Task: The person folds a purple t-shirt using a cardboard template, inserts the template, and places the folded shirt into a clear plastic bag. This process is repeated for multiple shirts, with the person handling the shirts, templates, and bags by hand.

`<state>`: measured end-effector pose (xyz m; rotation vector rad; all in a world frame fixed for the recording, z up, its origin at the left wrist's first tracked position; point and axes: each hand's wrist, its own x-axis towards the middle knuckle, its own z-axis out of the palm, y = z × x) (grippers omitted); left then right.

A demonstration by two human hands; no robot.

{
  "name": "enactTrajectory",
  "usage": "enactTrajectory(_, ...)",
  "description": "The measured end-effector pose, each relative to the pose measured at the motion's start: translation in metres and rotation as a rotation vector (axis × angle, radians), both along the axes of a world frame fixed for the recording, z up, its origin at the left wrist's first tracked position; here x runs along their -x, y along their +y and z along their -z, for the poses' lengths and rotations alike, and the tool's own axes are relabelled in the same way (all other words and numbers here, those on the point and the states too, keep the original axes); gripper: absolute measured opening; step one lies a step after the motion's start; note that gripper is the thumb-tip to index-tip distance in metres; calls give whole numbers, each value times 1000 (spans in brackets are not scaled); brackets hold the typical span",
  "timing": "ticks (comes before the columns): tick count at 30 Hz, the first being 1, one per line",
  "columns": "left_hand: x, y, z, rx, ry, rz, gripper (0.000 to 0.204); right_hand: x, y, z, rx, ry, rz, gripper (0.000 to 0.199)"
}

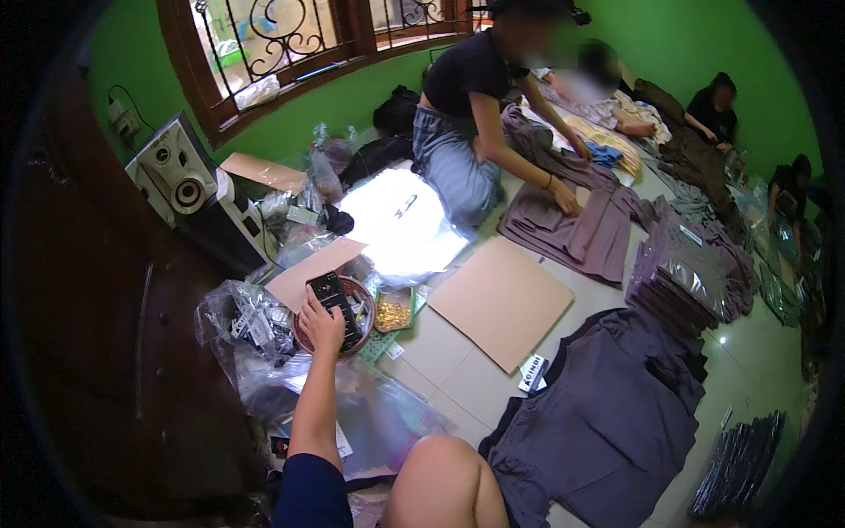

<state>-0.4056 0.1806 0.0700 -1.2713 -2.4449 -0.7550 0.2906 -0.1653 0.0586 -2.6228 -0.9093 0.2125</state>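
My left hand (321,327) reaches forward from a dark blue sleeve. Its fingers are closed over the edge of a black flat oblong thing (338,304) with pale marks, whose kind I cannot make out. This thing lies in or over a round reddish-brown basket (364,341) that holds small items. Just right of the basket is a small tray of gold-coloured bits (393,313), too small to name. Clear plastic bags (378,414) lie beneath my forearm. My right hand is out of view.
A cardboard sheet (502,299) and a dark grey garment (607,422) lie on the tiled floor. Folded, bagged garments (682,264) are stacked farther right. Another person (466,114) bends over a mauve garment (572,216). Speakers (180,176) stand at left.
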Motion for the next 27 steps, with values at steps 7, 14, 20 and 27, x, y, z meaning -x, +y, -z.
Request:
enactTrajectory(7,-183,-24,22,-161,-346,894,33,-3,-31,29,112,-93,-140,48)
enactTrajectory(14,-350,-85,65,747,-470,879,53,9,-14,49,387,-27,89,59)
enactTrajectory(20,-353,-97,64,482,-435,740,44,-17,-33,55,171,-92,209,53)
enactTrajectory(27,-354,-93,60,633,-237,857,28,-25,-35,54,63,-142,174,44)
